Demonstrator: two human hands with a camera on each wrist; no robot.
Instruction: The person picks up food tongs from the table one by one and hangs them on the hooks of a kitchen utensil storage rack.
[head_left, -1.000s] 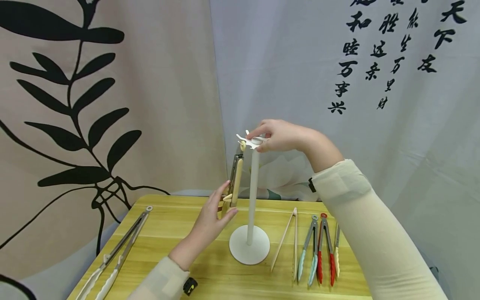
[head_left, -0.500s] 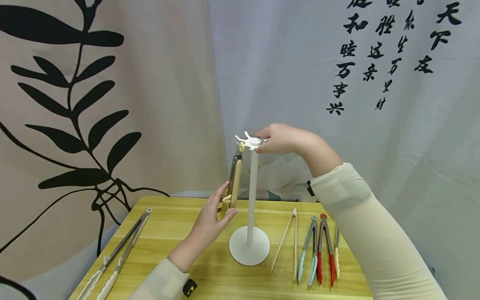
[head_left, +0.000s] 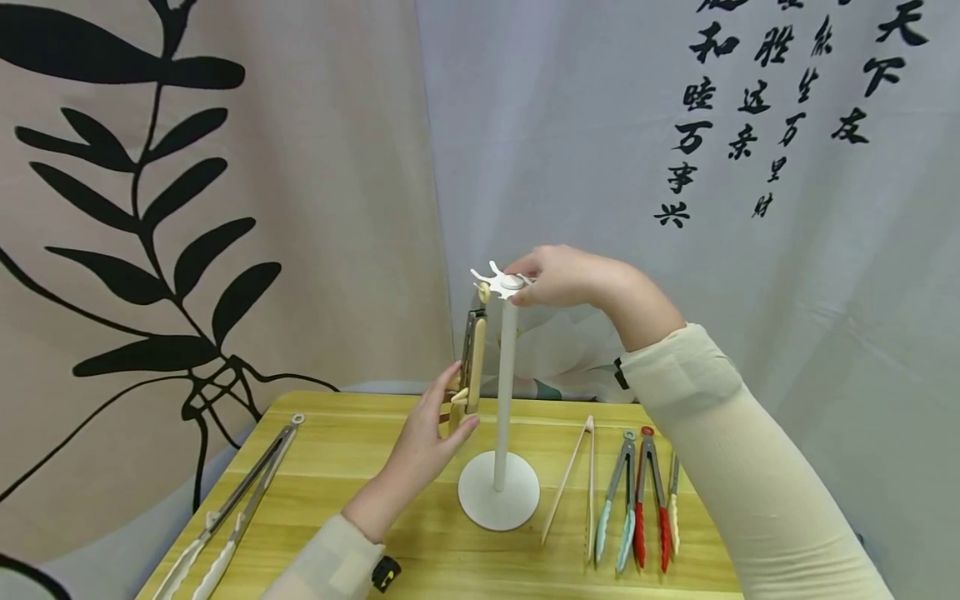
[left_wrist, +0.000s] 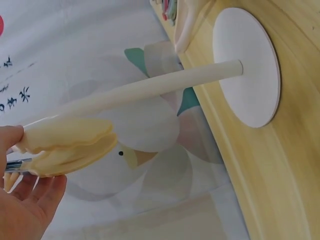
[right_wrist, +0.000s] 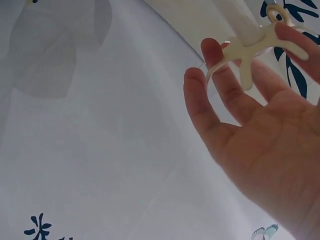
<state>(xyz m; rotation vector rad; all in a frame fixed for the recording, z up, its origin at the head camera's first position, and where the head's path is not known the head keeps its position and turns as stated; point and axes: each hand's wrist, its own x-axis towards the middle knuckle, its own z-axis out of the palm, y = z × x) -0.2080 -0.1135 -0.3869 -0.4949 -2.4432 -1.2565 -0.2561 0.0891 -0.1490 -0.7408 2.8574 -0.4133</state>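
Note:
A white stand (head_left: 507,375) rises from a round base, with a ring of curved hooks (head_left: 498,281) at its top. From a left-side hook hang cream-and-metal tongs (head_left: 476,354) by their ring, upright. My left hand (head_left: 420,450) holds their lower part between thumb and fingers; in the left wrist view the cream scalloped heads (left_wrist: 70,145) stick out past the fingertips. Up at the top, my right hand (head_left: 566,275) grips the right side of the hook ring. The right wrist view shows its fingers curled round the hook arms (right_wrist: 247,55) from below.
Right of the stand on the wooden table (head_left: 420,542) lie pinkish tongs (head_left: 590,483), light-blue tongs (head_left: 626,500), red tongs (head_left: 651,500) and partly hidden cream-tipped tongs (head_left: 674,508). Long white-tipped tongs (head_left: 240,500) lie at the left. A printed curtain (head_left: 337,208) hangs behind.
My right hand's fingers have drawn back rightward from over the hook ring to its right side. My left hand has shifted very slightly right, still on the tongs.

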